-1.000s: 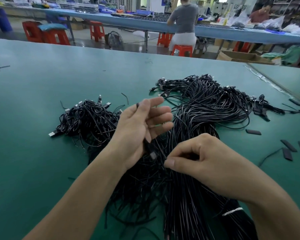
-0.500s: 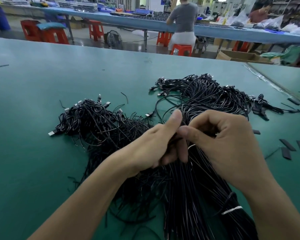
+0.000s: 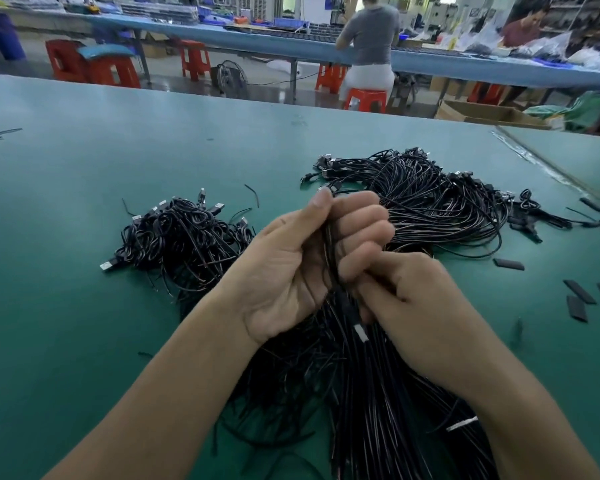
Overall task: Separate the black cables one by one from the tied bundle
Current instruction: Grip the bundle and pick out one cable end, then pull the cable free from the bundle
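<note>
A thick bundle of black cables lies on the green table, running from the far right down under my arms, with a white tie round it near the bottom. My left hand is raised over the bundle, its fingers curled round one black cable whose silver plug hangs below the palm. My right hand sits just to the right, fingers curled and pinching the same cable near the plug. A loose pile of separated cables lies to the left.
Small black flat strips are scattered on the table at the right. A seam with tape runs along the table's far right. Beyond the table are red stools, a floor fan and people at another long bench.
My left hand has turned palm up and closed round a single cable, lifting it. My right hand has dropped lower and nearer to me, pinching the cable by its plug.
</note>
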